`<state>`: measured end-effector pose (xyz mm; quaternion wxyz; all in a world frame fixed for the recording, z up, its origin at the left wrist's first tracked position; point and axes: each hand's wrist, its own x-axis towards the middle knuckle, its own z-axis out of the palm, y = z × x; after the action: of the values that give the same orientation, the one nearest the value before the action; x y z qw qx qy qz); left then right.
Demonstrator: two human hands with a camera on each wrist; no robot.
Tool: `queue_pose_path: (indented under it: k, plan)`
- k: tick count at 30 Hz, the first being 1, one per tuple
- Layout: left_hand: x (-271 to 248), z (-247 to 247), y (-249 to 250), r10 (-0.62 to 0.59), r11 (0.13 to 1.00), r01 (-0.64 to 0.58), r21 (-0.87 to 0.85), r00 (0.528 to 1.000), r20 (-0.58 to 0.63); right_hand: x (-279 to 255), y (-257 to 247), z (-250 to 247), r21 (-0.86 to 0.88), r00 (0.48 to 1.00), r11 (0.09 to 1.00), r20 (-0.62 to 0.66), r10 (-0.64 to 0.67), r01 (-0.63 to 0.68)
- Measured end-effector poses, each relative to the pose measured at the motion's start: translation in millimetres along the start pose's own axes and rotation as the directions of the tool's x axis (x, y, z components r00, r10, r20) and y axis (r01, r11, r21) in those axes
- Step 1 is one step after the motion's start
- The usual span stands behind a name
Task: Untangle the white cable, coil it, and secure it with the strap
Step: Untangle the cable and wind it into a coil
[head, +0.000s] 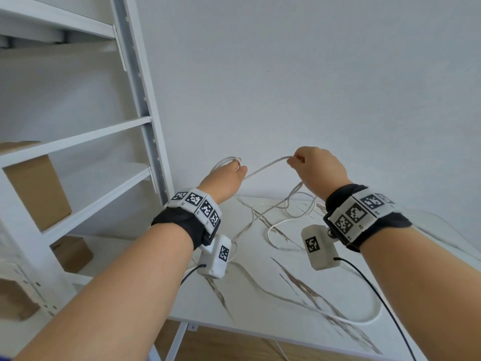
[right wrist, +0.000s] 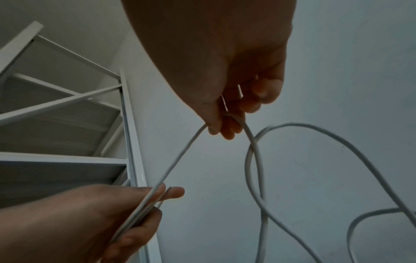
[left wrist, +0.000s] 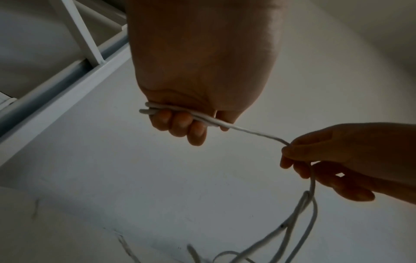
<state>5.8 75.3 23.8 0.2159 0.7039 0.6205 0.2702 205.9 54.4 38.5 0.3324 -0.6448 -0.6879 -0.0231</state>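
Observation:
Both hands are raised above the table with the white cable (head: 265,168) stretched between them. My left hand (head: 229,175) grips a few gathered loops of the cable (left wrist: 180,111) in its curled fingers (left wrist: 180,122). To its right, my right hand (head: 309,165) pinches a single strand (right wrist: 225,113) between thumb and fingertips. From there the cable (right wrist: 256,169) hangs down in loose crossing loops onto the marble-patterned table (head: 260,295). More slack (head: 276,230) trails over the tabletop toward its front right edge. No strap is visible.
A white metal shelf unit (head: 145,121) stands close on the left, with cardboard boxes (head: 36,188) on its shelves. A plain white wall (head: 312,74) is right behind the table. Thin black wires (head: 377,290) run from the wrist cameras.

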Motion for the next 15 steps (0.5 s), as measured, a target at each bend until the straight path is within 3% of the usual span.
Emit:
queue_pose_path:
  k: [5,9,13,15]
  plan:
    - [-2,2,2,0.028,0.999,-0.028,0.018,1.0,0.009,5,6,3,0.329,0.983,0.926,0.049,0.179,-0.186]
    - [0,0,5,0.0,0.998,-0.004,0.066,0.999,0.054,7,8,4,0.436,0.964,0.863,0.052,0.259,-0.255]
    - [1,1,0,0.01,0.999,-0.005,-0.046,0.993,0.12,11,10,1,0.68,0.932,0.651,0.138,0.336,-0.336]
    - [2,2,-3,-0.01,0.992,0.033,-0.123,0.983,0.183,14,12,2,0.691,0.93,0.64,0.132,0.343,-0.335]
